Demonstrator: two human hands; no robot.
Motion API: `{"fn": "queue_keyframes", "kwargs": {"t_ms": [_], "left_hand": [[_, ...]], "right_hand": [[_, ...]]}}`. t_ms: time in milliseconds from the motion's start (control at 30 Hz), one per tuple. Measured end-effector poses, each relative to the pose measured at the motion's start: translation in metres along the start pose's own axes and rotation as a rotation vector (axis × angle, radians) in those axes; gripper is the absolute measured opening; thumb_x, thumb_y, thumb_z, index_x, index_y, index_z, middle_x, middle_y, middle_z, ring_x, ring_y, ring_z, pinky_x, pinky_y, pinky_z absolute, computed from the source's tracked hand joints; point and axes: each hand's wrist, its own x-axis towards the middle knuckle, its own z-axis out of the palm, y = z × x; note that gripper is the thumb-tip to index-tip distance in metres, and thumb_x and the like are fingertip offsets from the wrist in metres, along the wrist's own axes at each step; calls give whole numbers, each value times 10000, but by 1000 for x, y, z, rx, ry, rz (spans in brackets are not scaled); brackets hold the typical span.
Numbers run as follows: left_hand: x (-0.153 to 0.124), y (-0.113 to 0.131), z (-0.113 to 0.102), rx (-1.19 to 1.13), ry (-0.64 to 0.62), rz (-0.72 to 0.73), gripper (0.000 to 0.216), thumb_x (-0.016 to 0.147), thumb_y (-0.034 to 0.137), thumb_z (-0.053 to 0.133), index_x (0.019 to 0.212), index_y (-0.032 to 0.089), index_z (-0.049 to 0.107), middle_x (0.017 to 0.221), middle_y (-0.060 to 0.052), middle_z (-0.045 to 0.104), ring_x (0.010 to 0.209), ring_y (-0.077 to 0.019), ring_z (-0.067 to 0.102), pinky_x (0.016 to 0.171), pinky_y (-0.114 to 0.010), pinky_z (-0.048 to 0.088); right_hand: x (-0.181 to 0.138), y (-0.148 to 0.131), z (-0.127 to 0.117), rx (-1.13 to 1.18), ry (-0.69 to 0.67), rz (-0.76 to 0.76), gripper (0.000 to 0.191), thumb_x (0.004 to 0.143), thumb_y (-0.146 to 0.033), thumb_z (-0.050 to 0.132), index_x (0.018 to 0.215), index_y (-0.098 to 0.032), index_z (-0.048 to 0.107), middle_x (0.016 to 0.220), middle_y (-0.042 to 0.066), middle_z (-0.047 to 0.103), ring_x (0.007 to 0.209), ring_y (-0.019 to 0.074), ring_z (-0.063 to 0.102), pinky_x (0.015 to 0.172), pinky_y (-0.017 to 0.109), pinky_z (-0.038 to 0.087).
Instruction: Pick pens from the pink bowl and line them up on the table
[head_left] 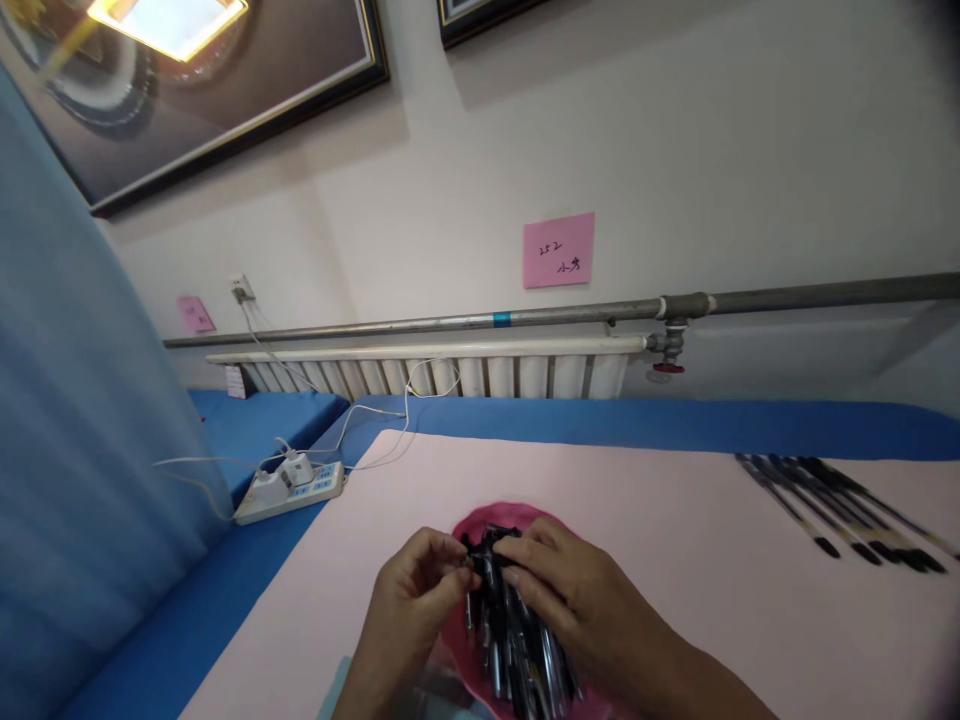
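Note:
A pink scalloped bowl point(469, 660) in front of me holds a heap of slim black and clear sticks that look like pens point(517, 650). My left hand point(416, 590) is at the bowl's left side, its thumb and index finger pinched on the black end of one pen. From the right, my right hand point(581, 590) reaches over the rim with bent fingers closed on the upper ends of the pens. Exactly which pens it grips is hidden by the fingers.
Several long dark sticks with black oval ends point(840, 510) lie at the right on pink paper point(675, 560). A power strip point(300, 490) with white plugs and cables rests on the blue surface point(202, 590) at left. Behind stand a radiator point(487, 375) and pipe point(420, 325); a blue curtain point(75, 450) hangs left.

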Motion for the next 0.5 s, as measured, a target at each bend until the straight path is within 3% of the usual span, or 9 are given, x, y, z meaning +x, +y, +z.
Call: {"fn": "queue_keyframes", "kwargs": {"t_ms": [233,500], "left_hand": [[-3,2,-1,11,-42,-49,119,651,214,706,765,182,693,722,-3,664,699,-122,579,679,-228,439],[-2,4,-2,92,-110,-51,136,687,251,684,795,175,716,771,-24,650,721,-139,590,696,-243,451]], "right_hand": [[1,-2,-2,-197,-52,-28,203,872,-171,441,943,-215,626,811,37,559,721,175,543,632,307,444],[0,-7,-3,-244,-81,-72,232,861,-147,403,894,-189,629,818,66,571,727,197,544,624,333,462]]}}
